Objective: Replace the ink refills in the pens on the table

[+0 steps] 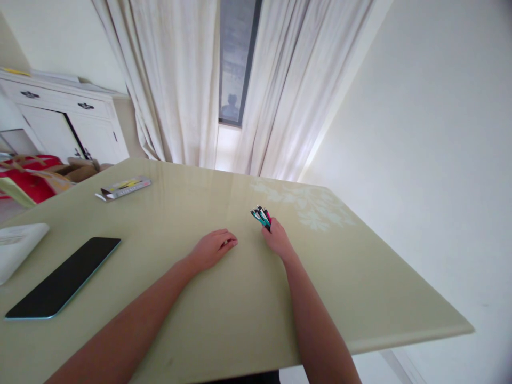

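A bundle of several pens (262,216), teal, black and one pink, is gripped in my right hand (277,237). Their upper ends stick out past my fingers, pointing away and slightly left; the lower ends are hidden in my palm. To the left, my left hand (213,249) rests on the pale green table (240,309). Its fingers are loosely curled, thumb close to the fingertips, and I see nothing in them. A flat pen box (127,186), grey with yellow print, lies farther back on the left, its near end flap open.
A dark-screened tablet (66,277) lies on the table's left side, with a white object (20,245) beyond it at the edge. Behind the table hang curtains (180,80) and stands a white cabinet (100,128). Red bags (36,176) sit left of the table.
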Available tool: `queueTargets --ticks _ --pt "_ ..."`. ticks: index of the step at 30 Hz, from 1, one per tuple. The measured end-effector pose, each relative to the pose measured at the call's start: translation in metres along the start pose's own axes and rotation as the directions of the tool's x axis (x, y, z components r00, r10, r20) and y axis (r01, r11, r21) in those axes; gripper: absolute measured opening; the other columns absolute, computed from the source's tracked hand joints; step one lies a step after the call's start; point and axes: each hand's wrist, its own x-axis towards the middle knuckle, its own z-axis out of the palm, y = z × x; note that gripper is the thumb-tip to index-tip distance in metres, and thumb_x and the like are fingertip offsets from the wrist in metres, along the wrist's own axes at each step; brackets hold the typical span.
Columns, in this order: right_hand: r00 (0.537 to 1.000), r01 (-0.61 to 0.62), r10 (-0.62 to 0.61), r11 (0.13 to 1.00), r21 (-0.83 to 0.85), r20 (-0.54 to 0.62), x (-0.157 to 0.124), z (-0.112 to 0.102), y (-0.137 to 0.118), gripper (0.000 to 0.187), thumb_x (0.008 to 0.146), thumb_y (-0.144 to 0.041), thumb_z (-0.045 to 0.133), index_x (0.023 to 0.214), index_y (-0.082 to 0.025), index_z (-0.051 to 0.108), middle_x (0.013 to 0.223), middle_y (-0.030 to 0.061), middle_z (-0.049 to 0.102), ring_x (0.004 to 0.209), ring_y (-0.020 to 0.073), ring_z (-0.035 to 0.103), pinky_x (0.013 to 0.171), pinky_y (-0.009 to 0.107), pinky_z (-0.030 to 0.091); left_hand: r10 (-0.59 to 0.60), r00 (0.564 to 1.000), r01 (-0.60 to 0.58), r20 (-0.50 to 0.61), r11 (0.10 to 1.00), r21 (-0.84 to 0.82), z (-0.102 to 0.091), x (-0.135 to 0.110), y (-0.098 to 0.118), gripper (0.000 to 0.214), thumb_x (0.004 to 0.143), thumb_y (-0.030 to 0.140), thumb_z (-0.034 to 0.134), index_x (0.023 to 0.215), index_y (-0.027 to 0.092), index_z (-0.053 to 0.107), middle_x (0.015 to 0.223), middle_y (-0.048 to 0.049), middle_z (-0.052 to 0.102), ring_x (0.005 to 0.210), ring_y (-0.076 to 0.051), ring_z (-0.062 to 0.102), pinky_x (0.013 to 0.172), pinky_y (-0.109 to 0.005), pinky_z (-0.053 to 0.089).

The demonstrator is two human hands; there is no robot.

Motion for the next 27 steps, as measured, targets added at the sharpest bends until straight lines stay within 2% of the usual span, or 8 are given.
queueTargets --ticks 4,7,9,11,16,22,25,27 --pt "0.976 0.134 -0.204 0.831 0.54 0.072 -0.015 0.008 -0.026 0.017 0.094 -0.028 0.051 0.109 -0.02 0.055 0.077 -0.0022 0.059 0.067 0.0154 0.056 0.062 0.024 0.044 -0.182 0.977 0.137 -0.115 0.938 -0.32 0.003 0.003 0.008 0.048 0.09 0.057 0.063 0.119 0.02 0.068 0.115 -0.0119 0.072 0.095 -0.025 0.067 0.08 -0.037 0.054" --pt "0.88 0.171 -0.426 0.696 0.697 0.209 -0.033 0.018 -0.052 0.027 0.091 -0.031 0.057 0.116 -0.021 0.059 0.079 -0.0027 0.06 0.067 0.014 0.053 0.062 0.024 0.045 -0.243 0.962 0.11 -0.124 0.763 -0.637 0.004 0.005 0.023 0.071 0.075 0.063 0.076 0.128 0.018 0.063 0.12 -0.0149 0.071 0.104 -0.03 0.068 0.085 -0.041 0.057" --pt "0.809 0.208 -0.532 0.658 0.724 0.251 -0.042 0.025 -0.064 0.032 0.089 -0.029 0.059 0.119 -0.022 0.062 0.09 -0.0007 0.064 0.077 0.0154 0.058 0.071 0.026 0.05 -0.306 0.944 0.119 -0.124 0.667 -0.735 0.005 0.004 0.034 0.063 0.076 0.061 0.076 0.121 0.017 0.067 0.118 -0.0138 0.073 0.104 -0.029 0.069 0.09 -0.042 0.057" --pt "0.772 0.253 -0.588 0.632 0.733 0.241 -0.047 0.031 -0.072 0.036 0.086 -0.023 0.06 0.121 -0.022 0.063 0.103 0.0008 0.066 0.094 0.018 0.062 0.085 0.029 0.053 -0.376 0.912 0.13 -0.166 0.648 -0.75 0.004 0.002 0.042 0.047 0.078 0.055 0.076 0.105 0.017 0.072 0.112 -0.0109 0.075 0.1 -0.027 0.07 0.09 -0.04 0.057" --pt "0.793 0.313 -0.597 0.57 0.76 0.121 -0.049 0.044 -0.074 0.058 0.078 -0.018 0.068 0.135 -0.021 0.056 0.129 0.0059 0.063 0.12 0.0229 0.058 0.108 0.036 0.046 -0.363 0.909 0.154 -0.208 0.753 -0.64 -0.002 -0.002 0.053 0.028 0.083 0.046 0.069 0.089 0.018 0.074 0.081 -0.005 0.075 0.08 -0.024 0.071 0.076 -0.037 0.06" --pt "0.822 0.279 -0.559 0.564 0.777 0.111 -0.053 0.052 -0.078 0.055 0.071 -0.017 0.072 0.125 -0.022 0.062 0.12 0.0042 0.068 0.108 0.0233 0.064 0.1 0.037 0.052 -0.361 0.897 0.154 -0.254 0.795 -0.586 -0.01 -0.005 0.06 0.025 0.085 0.044 0.066 0.08 0.019 0.067 0.075 -0.0034 0.072 0.07 -0.021 0.068 0.068 -0.033 0.058" --pt "0.843 0.314 -0.534 0.58 0.752 0.06 -0.055 0.058 -0.078 0.045 0.073 -0.016 0.069 0.117 -0.022 0.065 0.112 0.0037 0.07 0.102 0.0231 0.066 0.095 0.036 0.055 -0.28 0.894 0.086 -0.35 0.873 -0.48 -0.013 -0.008 0.063 0.021 0.085 0.04 0.07 0.088 0.021 0.062 0.079 -0.0007 0.07 0.074 -0.018 0.066 0.071 -0.03 0.055" --pt "0.854 0.359 -0.518 0.639 0.681 0.036 -0.054 0.062 -0.074 0.032 0.076 -0.015 0.065 0.107 -0.022 0.068 0.102 0.0039 0.072 0.095 0.023 0.066 0.091 0.036 0.056 -0.188 0.919 0.035 -0.346 0.914 -0.403 -0.014 -0.01 0.065 0.019 0.083 0.035 0.072 0.091 0.021 0.062 0.085 -0.0005 0.07 0.08 -0.018 0.066 0.077 -0.029 0.054"
